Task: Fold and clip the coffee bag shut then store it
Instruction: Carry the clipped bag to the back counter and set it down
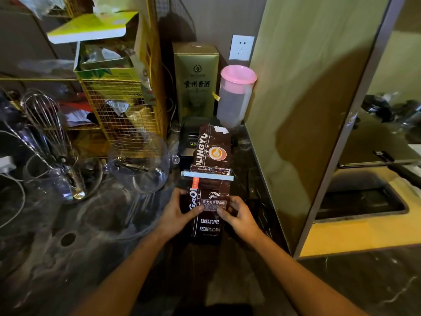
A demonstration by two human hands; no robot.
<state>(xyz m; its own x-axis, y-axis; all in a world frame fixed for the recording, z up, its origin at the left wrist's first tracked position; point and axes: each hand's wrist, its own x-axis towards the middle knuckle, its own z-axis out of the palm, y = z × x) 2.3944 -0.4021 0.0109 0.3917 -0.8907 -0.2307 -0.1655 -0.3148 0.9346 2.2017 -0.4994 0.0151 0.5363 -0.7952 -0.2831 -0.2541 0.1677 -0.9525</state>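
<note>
A dark brown coffee bag (208, 221) stands on the dark marble counter (75, 258). Its top part is folded over, and a pale sealing clip (208, 176) lies across the fold. A second length of the same brown bag (213, 144) rises behind the clip. My left hand (178, 213) grips the bag's left side with the thumb on its front. On the right side, my right hand (239, 214) grips the bag the same way.
A black appliance (190, 137) sits right behind the bag, with a gold box (196, 80) and a pink-lidded plastic jug (235, 94) beyond. A glass measuring jug (139, 160), whisk (44, 119) and yellow wire rack (123, 110) are left. A tall panel (307, 110) stands right.
</note>
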